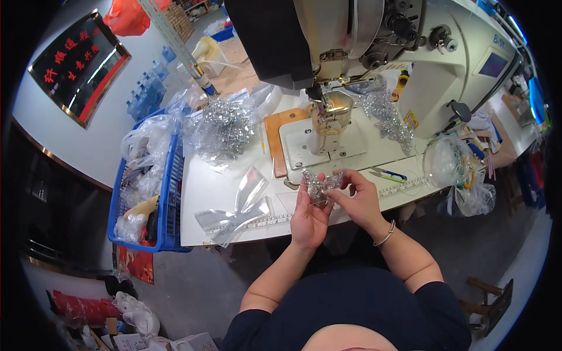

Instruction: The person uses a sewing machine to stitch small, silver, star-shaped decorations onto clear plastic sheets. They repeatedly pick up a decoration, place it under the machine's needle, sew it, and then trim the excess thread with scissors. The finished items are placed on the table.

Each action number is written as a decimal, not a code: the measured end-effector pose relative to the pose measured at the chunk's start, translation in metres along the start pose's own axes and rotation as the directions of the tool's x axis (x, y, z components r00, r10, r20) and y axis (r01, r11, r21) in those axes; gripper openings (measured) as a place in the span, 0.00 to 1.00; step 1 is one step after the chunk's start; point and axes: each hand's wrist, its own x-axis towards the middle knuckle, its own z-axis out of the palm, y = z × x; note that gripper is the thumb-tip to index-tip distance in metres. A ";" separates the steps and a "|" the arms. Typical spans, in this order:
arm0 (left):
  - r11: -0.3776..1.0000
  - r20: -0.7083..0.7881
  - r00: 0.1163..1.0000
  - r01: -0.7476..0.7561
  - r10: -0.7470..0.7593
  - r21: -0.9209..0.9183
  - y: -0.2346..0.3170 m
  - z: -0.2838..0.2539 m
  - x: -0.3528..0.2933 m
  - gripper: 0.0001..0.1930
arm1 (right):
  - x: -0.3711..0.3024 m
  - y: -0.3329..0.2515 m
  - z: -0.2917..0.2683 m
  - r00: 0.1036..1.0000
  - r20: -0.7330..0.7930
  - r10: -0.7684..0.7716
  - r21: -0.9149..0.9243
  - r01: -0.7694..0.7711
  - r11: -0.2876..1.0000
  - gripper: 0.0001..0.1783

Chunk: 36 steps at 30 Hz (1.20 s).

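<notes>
A silvery, glittering piece shaped like a bow (317,186) is held up between both hands at the front edge of the white sewing table. My left hand (310,224) has its palm turned up, fingers around the piece from below and the left. My right hand (364,203) pinches its right side between thumb and fingers. Just beyond stands the sewing machine's post (329,126), under the needle head, apart from the piece. Clear plastic bow-shaped cut-outs (239,209) lie on the table left of my hands. Behind them is a heap of similar glittering pieces (225,124).
A second glittering heap (386,114) lies right of the post. Small thread snips (391,175) rest near a measuring strip (404,188) along the table edge. A blue basket (170,219) of plastic bags stands at the left. Clear bags (477,199) hang at the right.
</notes>
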 end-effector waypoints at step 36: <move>0.982 -0.033 0.997 0.068 -0.063 0.177 0.003 -0.014 -0.004 0.22 | 0.018 -0.015 0.000 0.876 0.226 -0.426 -0.328 0.480 0.813 0.14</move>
